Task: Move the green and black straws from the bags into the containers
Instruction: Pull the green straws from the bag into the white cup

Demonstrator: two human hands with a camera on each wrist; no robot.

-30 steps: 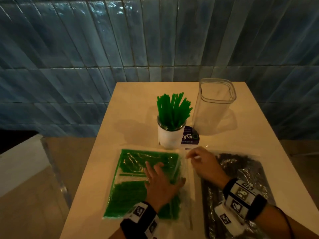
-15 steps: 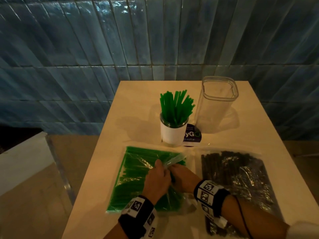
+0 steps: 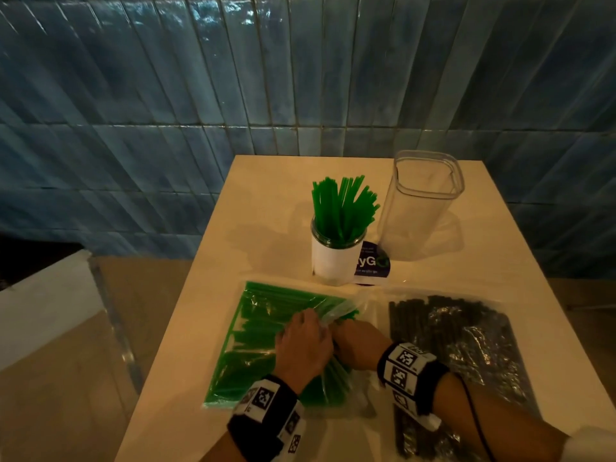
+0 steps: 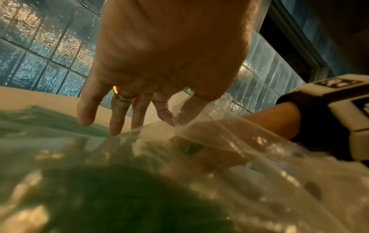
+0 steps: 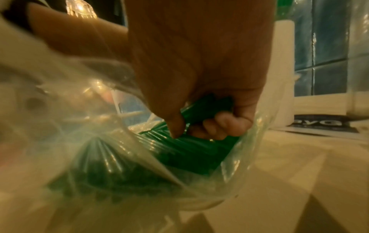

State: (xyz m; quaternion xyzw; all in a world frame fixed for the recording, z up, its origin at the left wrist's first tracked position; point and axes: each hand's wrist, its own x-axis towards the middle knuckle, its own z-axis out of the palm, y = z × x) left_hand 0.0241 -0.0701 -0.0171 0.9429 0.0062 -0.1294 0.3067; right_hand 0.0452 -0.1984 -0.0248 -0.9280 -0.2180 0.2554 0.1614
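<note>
A clear bag of green straws [image 3: 253, 345] lies flat on the table's near left, and a bag of black straws [image 3: 466, 345] lies to its right. My left hand [image 3: 303, 341] rests on the green bag and pinches its upper film [image 4: 179, 119] between thumb and forefinger, lifting the mouth. Reaching into that mouth, my right hand [image 3: 356, 345] grips a bundle of green straws [image 5: 191, 148] in its curled fingers [image 5: 225, 123]. Behind the bags stand a white cup [image 3: 336, 261] holding green straws [image 3: 340, 208] and an empty clear container [image 3: 420, 208].
A dark round sticker [image 3: 373, 268] lies between the cup and the container. The cream table [image 3: 266, 181] butts against a blue tiled wall [image 3: 300, 78]. Its left edge drops to the floor, where a white ledge [image 3: 40, 301] stands.
One second ago my left hand lay flat on the green bag and my right hand was at the bag's top right corner. Both have come together at the bag's mouth, the right now inside.
</note>
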